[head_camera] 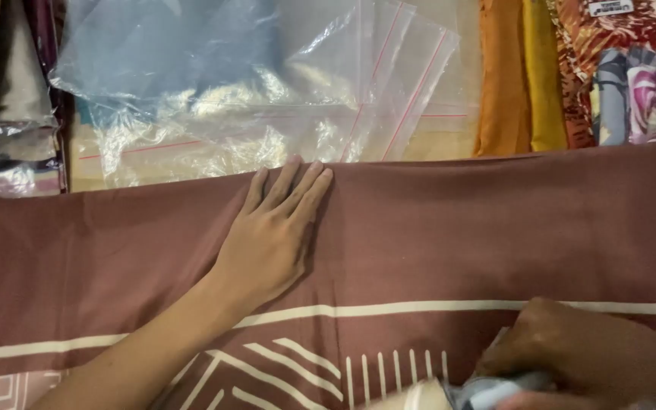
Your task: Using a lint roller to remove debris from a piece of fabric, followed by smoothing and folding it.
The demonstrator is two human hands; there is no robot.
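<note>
The brown cloth (457, 235) lies spread flat across the whole lower part of the view, with a cream stripe running along it and cream line patterns near the bottom edge; your left hand (271, 235) rests palm down on it near its far edge, fingers (298, 190) straight and close together, gripping nothing; your right hand (578, 353) sits at the lower right on the same cloth, curled around a pale grey-blue object (487, 391) that is too blurred to name; the two hands are well apart. Just beyond the far edge of the cloth lie clear plastic bags (267, 83) with red seal lines, overlapping one another; to their right stand folded orange and yellow fabrics (514, 76), and beside those a printed floral fabric (639, 83); at the far left are more wrapped packets (9, 159).
</note>
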